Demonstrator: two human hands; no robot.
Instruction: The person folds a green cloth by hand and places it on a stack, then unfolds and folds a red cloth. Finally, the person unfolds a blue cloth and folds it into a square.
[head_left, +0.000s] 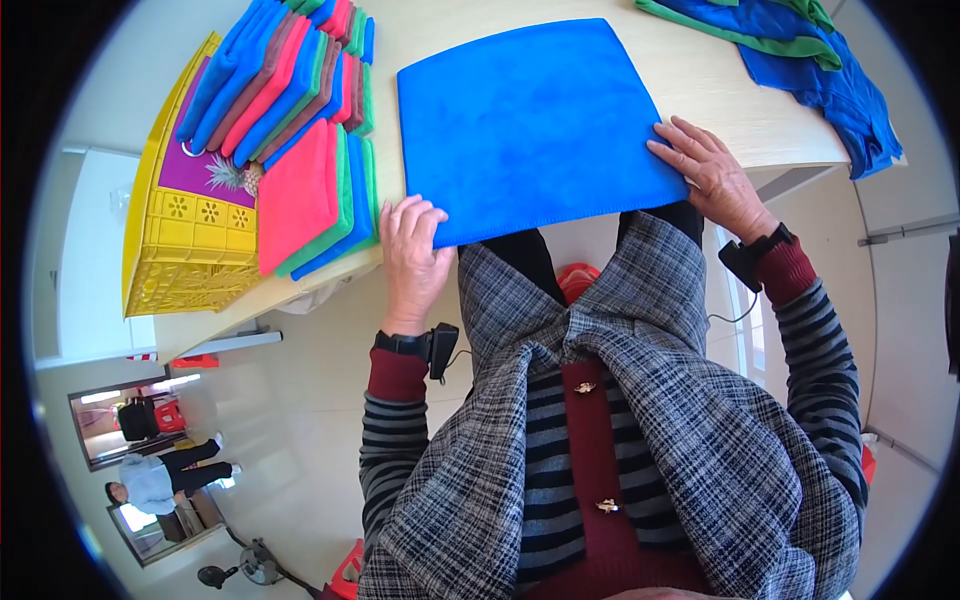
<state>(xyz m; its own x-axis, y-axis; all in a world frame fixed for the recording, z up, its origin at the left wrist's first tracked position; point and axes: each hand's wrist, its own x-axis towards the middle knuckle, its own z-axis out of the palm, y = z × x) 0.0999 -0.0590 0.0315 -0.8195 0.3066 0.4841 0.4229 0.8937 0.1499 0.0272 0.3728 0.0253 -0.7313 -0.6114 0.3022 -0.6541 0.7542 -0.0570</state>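
A blue cloth (535, 120) lies spread flat on the pale wooden table (690, 85), its near edge hanging slightly past the table's front. My left hand (412, 255) rests on its near left corner with fingers flat. My right hand (705, 170) presses the near right corner, fingers spread. Both wrists wear black bands.
Folded cloths (300, 190) in red, green, blue and brown are stacked at the left, partly over a yellow crate (180, 235). A loose heap of blue and green cloths (810, 50) lies at the far right. Another person (160, 480) stands at the lower left.
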